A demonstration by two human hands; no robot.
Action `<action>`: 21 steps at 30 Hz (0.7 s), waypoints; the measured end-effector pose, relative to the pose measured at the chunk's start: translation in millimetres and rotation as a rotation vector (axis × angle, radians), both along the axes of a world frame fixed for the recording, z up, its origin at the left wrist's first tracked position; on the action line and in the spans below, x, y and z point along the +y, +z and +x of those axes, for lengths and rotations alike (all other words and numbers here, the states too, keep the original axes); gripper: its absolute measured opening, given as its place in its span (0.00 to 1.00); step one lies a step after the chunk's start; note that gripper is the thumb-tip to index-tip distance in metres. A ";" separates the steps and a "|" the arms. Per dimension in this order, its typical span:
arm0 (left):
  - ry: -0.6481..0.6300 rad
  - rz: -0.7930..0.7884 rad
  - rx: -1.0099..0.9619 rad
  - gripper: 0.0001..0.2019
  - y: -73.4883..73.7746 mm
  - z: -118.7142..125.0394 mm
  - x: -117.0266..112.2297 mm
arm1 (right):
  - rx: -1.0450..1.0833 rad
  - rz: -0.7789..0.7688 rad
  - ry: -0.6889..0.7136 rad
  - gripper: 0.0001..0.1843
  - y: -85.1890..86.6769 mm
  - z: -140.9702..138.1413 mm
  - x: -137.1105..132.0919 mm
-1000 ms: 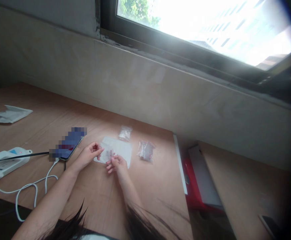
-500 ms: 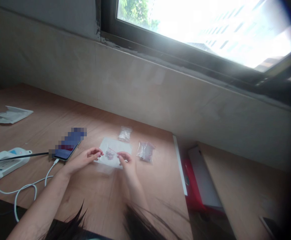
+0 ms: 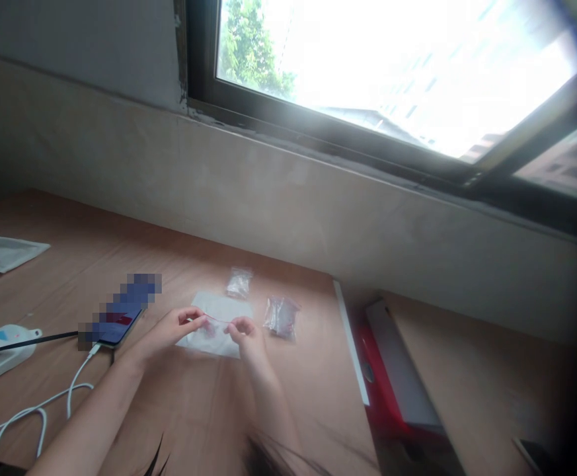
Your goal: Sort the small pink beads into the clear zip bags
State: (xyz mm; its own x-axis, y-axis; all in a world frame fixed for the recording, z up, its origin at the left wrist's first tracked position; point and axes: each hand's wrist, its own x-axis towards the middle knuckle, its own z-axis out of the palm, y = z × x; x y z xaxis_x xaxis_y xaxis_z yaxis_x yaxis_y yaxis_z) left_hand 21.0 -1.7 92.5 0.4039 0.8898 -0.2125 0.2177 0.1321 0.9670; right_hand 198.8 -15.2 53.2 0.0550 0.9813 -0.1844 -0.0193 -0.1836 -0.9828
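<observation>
A thin red string [image 3: 217, 320] runs between my two hands above a white sheet [image 3: 219, 347] on the wooden table. My left hand [image 3: 189, 322] pinches its left end between thumb and fingertips. The other end is pinched in my right hand [image 3: 242, 329]. Under the string, a small reddish pile [image 3: 209, 327] lies on the sheet, partly behind my left fingers and too blurred to make out. Just behind the sheet lies a small clear plastic bag [image 3: 239, 283]. To the right of my right hand is a second plastic bag [image 3: 282, 317] with dark reddish contents.
Left of my left arm are a phone [image 3: 119, 320] on a white charging cable [image 3: 73, 383] and a white power strip [image 3: 3, 350]. A torn white packet [image 3: 13, 254] lies farther left. Beyond the table's right edge is a red binder [image 3: 375, 370]. A wall and window [image 3: 318, 129] stand behind.
My left hand has moved right and now grips the string's free end, which only my right hand held before. The string is stretched nearly level. The camera view has tilted up slightly.
</observation>
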 end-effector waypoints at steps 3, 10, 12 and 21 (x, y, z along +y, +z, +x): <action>0.016 0.033 0.056 0.14 -0.2 -0.4 -0.1 | -0.061 0.052 -0.045 0.03 -1.6 -1.5 0.0; 0.084 0.068 0.086 0.14 -3.2 0.4 -7.4 | 0.047 0.032 0.093 0.09 -5.4 -6.3 -5.3; 0.054 0.072 0.073 0.14 -3.6 2.0 -10.0 | 0.050 0.026 0.083 0.10 -4.4 -8.8 -6.9; -0.013 0.135 0.008 0.16 -12.1 17.1 -10.1 | 0.039 -0.008 -0.015 0.11 10.1 -20.1 -9.1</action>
State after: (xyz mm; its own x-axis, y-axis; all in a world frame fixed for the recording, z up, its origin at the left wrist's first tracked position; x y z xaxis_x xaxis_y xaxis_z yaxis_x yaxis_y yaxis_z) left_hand 38.1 -11.8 80.4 0.4143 0.9052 -0.0948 0.2267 -0.0017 0.9740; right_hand 178.7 -24.3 63.4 0.0619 0.9789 -0.1946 -0.0608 -0.1909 -0.9797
